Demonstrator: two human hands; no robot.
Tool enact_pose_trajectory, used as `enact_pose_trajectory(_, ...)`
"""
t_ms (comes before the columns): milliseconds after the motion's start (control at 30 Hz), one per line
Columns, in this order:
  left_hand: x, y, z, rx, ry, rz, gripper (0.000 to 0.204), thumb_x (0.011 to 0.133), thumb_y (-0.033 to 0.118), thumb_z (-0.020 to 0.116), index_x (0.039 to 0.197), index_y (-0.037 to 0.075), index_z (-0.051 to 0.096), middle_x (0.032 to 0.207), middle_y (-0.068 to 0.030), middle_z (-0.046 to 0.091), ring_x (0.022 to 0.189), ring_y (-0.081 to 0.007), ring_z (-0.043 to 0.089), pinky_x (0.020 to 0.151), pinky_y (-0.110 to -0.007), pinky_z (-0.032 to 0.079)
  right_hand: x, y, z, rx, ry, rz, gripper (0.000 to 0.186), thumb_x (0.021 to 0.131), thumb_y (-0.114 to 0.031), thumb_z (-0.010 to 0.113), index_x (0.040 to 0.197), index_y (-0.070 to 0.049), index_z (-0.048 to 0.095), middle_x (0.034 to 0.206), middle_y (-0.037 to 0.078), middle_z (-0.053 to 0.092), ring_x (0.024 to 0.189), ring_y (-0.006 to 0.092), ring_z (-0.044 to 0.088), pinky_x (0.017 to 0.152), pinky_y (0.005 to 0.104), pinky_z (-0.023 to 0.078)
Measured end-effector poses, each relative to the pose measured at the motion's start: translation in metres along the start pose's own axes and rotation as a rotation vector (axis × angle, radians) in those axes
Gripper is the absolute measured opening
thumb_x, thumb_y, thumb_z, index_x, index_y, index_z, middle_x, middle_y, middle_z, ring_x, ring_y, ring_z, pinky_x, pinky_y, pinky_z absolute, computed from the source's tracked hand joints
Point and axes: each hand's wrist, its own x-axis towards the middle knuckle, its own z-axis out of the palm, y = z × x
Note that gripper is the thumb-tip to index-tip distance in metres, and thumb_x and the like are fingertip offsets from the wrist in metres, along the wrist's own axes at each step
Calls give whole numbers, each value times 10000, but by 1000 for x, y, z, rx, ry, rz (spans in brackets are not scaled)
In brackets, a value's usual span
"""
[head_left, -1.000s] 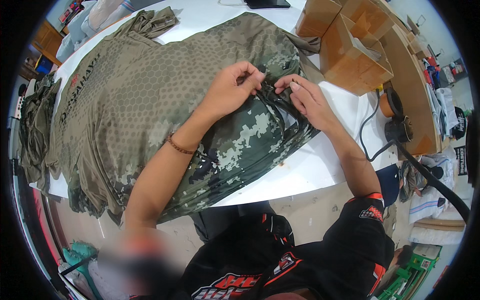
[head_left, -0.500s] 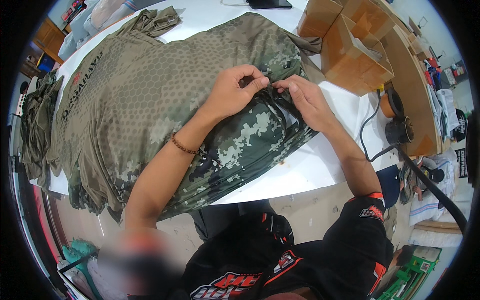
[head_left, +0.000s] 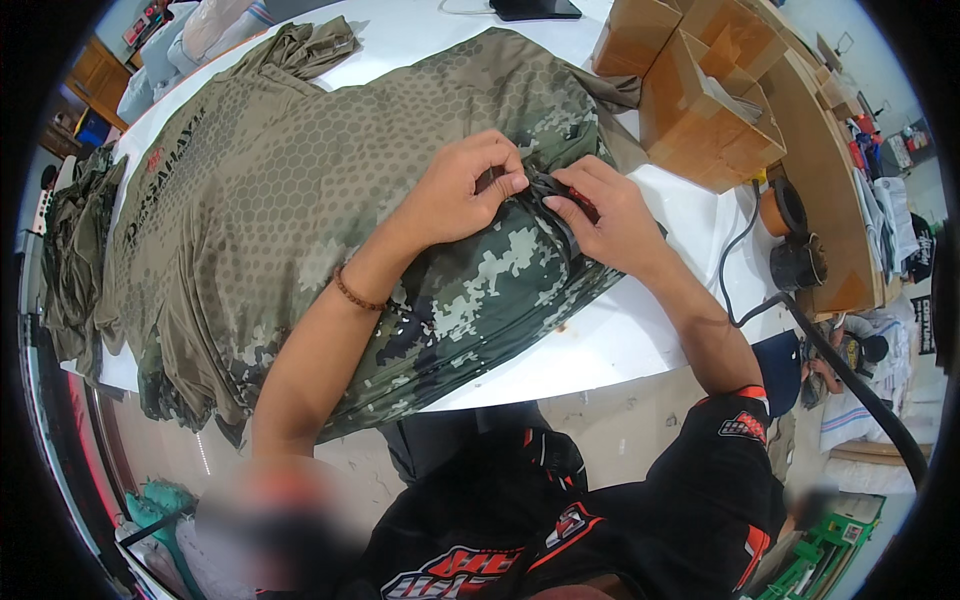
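Note:
A large olive-brown shirt [head_left: 330, 150] with a honeycomb print lies spread over the white table [head_left: 620, 325]. Its near part carries a green digital camouflage pattern. My left hand [head_left: 465, 190] is closed, thumb and forefinger pinching a dark fold at the shirt's right end. Just to the right, my right hand [head_left: 612, 215] is curled with thumb and fingers around the dark edge of the same cloth. Something small and red [head_left: 586, 208] shows within the right hand's fingers; its kind cannot be made out. The fingertips of both hands are close together.
Open cardboard boxes [head_left: 710, 125] stand at the table's far right, beside tape rolls [head_left: 785, 208] and a black cable [head_left: 850, 365]. A dark flat device [head_left: 537, 10] lies at the far edge. More camouflage cloth [head_left: 75, 260] is bunched at the left. A person [head_left: 855, 350] is at far right.
My left hand has lowered slightly. The right hand has turned and closed further over the dark cloth edge, and a bit of red now shows in it.

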Motion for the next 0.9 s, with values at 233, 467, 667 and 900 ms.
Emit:
enact_pose_trajectory(233, 0, 0, 3, -52, 55, 128, 76, 937, 63, 732, 900, 22, 680, 985, -55, 697, 804, -164, 627, 679, -289, 501, -4, -10, 0, -101, 13, 11, 242, 919, -163, 773, 1103, -22, 703, 927, 126, 658, 743, 355, 679, 636, 408, 542)
enact_pose_trajectory(467, 0, 0, 2, -72, 5, 76, 191, 989, 184, 728, 913, 16, 683, 971, -54, 702, 802, -147, 608, 728, -293, 487, -5, -15, -4, -88, -14, 8, 243, 915, -188, 775, 1091, -34, 708, 883, 131, 665, 700, 346, 689, 619, 411, 542)
enact_pose_trajectory(667, -3, 4, 0, -99, -85, 43, 164, 958, 130, 758, 881, 5, 685, 932, -61, 691, 803, -145, 605, 736, -298, 480, -7, -14, -1, -143, 11, 19, 221, 921, -190, 771, 1056, -32, 696, 875, 129, 671, 691, 341, 689, 611, 414, 540)
enact_pose_trajectory(900, -2, 4, 4, -98, -58, 113, 106, 873, 34, 796, 828, 9, 704, 820, -59, 675, 708, -146, 602, 654, -293, 475, -8, -12, 5, -197, 56, -25, 214, 958, -214, 737, 1068, -43, 673, 874, 127, 664, 697, 349, 694, 608, 427, 549)
